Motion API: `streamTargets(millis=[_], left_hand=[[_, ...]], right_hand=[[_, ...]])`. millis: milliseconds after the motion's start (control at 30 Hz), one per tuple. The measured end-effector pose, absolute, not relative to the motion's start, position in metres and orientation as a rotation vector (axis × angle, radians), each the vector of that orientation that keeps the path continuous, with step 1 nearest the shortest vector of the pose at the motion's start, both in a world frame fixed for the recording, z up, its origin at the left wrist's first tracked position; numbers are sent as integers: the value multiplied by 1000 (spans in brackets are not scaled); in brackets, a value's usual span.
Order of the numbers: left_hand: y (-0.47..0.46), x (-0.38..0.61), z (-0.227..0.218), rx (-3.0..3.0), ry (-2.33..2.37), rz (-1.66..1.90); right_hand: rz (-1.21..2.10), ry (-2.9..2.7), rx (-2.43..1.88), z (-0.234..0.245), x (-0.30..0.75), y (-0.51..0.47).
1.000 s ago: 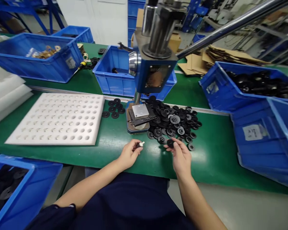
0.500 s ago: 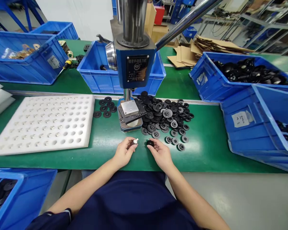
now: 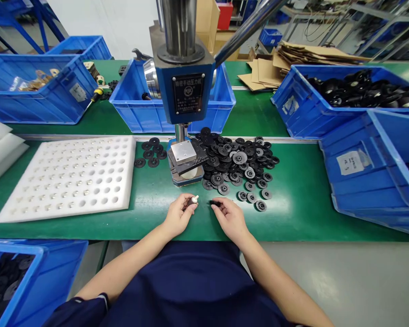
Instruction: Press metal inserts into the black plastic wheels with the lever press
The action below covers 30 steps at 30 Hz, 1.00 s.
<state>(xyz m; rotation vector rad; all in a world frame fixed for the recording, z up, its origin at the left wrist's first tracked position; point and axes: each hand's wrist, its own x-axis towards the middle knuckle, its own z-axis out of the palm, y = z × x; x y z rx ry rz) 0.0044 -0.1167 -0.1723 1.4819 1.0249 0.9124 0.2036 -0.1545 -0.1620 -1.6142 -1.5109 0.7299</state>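
Note:
Between the thumb and fingers of my left hand (image 3: pixel 180 214) is a small part with a white stem (image 3: pixel 195 199); its lower end is hidden by the fingers. My right hand (image 3: pixel 230 218) pinches a black disc (image 3: pixel 214 203), which is seen nearly edge-on. The two parts face each other just above the green table (image 3: pixel 163 225), a short gap apart. Beyond the hands stands a blue manual press (image 3: pixel 187 95) with a metal block (image 3: pixel 183 152) on its base. A heap of black discs (image 3: pixel 238 158) lies to the right of the press.
A white foam tray (image 3: pixel 131 181) with small metallic parts in many of its holes lies at left. Several black discs (image 3: pixel 153 162) rest beside it. Blue bins (image 3: pixel 349 163) line the right side, another bin (image 3: pixel 136 111) stands behind the press, and flat cardboard (image 3: pixel 266 75) lies farther back.
The black disc in my right hand has tilted from showing its face to nearly edge-on. My left hand keeps its hold on the white-stemmed part. The whole view has shifted slightly.

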Motion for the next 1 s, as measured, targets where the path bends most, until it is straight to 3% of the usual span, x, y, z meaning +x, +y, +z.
streamTargets(millis=[433, 1000], left_hand=[[-116, 4, -174, 1485, 1035, 913], [-116, 2, -178, 1500, 1033, 897]], right_hand=[[29, -1672, -1813, -169, 243, -130], [276, -1778, -2026, -160, 249, -106]])
